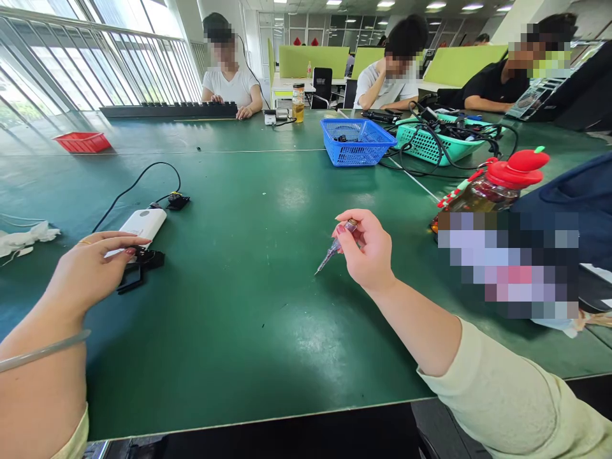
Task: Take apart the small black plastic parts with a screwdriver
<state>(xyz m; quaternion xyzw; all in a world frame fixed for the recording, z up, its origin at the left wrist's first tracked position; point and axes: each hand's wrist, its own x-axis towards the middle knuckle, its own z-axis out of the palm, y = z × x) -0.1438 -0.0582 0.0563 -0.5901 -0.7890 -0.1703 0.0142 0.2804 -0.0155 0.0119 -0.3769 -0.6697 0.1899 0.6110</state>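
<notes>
My right hand [368, 248] is closed around the handle of a small screwdriver [329, 254], whose thin tip points down and left, close to the green tabletop. On the left, my left hand [90, 264] pinches a small black part with a frame-like piece [143, 268] between thumb and fingers. Its exact kind is not clear, and my fingers cover some of it. Just behind that part lies a white power bank [143, 224], partly hidden by my left hand. A black cable [138, 175] loops from it to a small black module [178, 201].
A blue basket [358, 143] and a green basket of cables [440, 140] stand at the back right. A red-lidded bottle [507, 178] is at the right. Far left are a red tray [82, 143] and crumpled white material [29, 239]. Several people sit across the table.
</notes>
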